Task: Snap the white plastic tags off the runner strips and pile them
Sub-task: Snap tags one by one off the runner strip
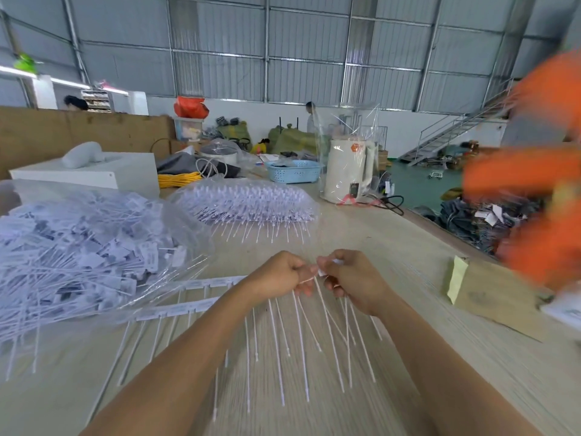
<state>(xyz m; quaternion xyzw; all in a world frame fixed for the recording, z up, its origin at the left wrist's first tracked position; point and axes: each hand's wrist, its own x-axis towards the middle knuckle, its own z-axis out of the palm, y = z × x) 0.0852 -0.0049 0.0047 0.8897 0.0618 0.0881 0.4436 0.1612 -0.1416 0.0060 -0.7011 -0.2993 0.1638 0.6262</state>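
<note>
Corrugated metal walls (pixel 220 36), green floor (pixel 415 184), staircase (pixel 452 133).

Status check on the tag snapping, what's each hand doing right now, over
Left hand grips the runner strip. Right hand pinches a white tag at its end. Loose tag pile sits left. Nothing in the way.

Both bare forearms reach forward from the near edge of the worktop, converging toward its middle. The left hand (pixel 279 273) and right hand (pixel 352 278) meet knuckle to knuckle, fingers curled, thumbs and fingertips pinching.
</note>
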